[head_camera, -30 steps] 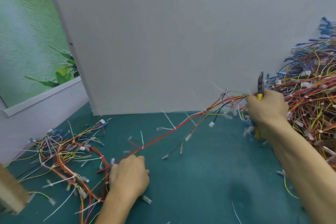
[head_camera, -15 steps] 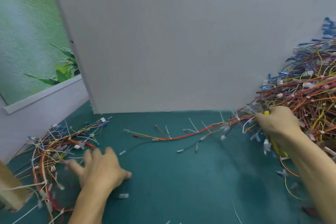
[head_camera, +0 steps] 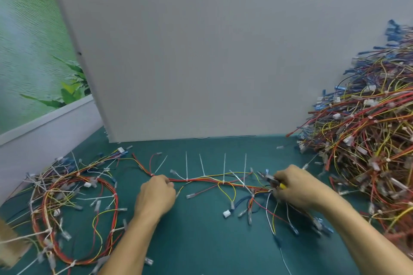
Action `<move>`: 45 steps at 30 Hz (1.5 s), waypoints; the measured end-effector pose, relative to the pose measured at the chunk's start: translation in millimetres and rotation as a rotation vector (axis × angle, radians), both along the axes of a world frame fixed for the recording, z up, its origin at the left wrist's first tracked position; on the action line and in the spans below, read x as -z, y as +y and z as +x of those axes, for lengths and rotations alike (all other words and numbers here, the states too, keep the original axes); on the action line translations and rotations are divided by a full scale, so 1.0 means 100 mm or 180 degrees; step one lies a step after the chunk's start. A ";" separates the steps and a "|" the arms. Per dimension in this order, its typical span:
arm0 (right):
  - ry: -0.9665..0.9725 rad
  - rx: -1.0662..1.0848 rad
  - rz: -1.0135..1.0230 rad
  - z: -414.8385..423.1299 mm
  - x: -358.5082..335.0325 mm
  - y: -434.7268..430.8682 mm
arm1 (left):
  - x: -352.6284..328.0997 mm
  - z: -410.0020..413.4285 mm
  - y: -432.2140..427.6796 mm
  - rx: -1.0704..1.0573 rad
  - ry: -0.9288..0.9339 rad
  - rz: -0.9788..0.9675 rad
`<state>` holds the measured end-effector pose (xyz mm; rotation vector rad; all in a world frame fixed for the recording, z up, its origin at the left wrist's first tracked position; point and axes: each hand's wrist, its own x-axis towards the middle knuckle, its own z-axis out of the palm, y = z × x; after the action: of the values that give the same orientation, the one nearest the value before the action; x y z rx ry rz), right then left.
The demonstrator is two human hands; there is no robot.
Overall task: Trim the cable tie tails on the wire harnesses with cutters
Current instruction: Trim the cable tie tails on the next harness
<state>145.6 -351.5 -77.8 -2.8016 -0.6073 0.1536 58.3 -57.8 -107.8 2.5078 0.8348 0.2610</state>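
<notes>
Red-and-yellow harness (head_camera: 201, 179) now lies stretched on the green mat (head_camera: 201, 241), freshly pulled from the right pile (head_camera: 368, 140); left hand (head_camera: 156, 196) pinches its end, right hand (head_camera: 297, 187) seemingly clamps the cutters (head_camera: 269, 179), tails (head_camera: 224, 166) still uncut.

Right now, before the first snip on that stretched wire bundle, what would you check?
1. The harness lies stretched out on the mat: ok.
2. The left hand grips one end of it: ok.
3. The right hand holds the cutters: ok.
4. The tie tails stand free of the wires: ok.
5. The cutters are set on a tail: not ok, they are beside the nearest one.
6. Blades open: cannot tell, blurred.
</notes>
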 end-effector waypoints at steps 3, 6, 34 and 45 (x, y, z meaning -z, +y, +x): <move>-0.0238 0.0356 0.0230 0.00 -0.03 0.02 | -0.02 0.13 0.10 0.0063 -0.0090 0.0471; -0.0161 0.0448 0.0175 0.04 -0.06 0.06 | -0.08 0.28 0.15 0.0463 0.0008 0.0982; -0.0035 0.1106 0.1075 0.34 0.07 0.35 | -0.25 0.15 0.14 0.1853 -0.1653 0.1302; 0.0451 0.1530 0.0930 0.59 0.15 0.60 | -0.09 -0.08 0.28 0.2144 -0.1422 0.1201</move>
<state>204.7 -291.3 -93.3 -2.5352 0.0801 0.1493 50.1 -29.6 -98.9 2.7332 -0.2666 0.7524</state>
